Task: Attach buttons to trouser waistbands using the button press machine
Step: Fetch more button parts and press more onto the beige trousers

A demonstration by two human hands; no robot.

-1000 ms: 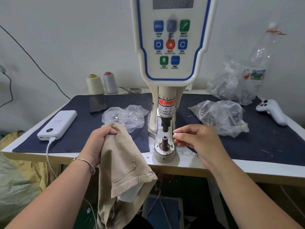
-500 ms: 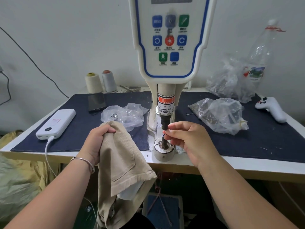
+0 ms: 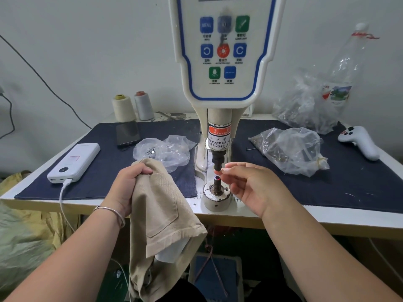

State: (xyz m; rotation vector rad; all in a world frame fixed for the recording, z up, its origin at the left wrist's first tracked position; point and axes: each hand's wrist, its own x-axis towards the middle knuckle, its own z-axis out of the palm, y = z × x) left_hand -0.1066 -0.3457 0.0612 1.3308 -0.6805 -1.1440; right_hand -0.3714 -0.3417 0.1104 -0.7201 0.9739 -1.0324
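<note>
On dark cloth, plastic bags [image 3: 292, 149] hold metal bits; left hand [image 3: 128, 186] grips trousers [image 3: 159, 203], right hand [image 3: 248, 184] relaxed.

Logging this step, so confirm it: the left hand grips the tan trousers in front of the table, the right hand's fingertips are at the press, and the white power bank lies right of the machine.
One detail is wrong. The head view shows the power bank lying left of the machine, not right. The rest holds: the left hand grips the tan trousers, and the right hand has its fingertips at the press.
</note>
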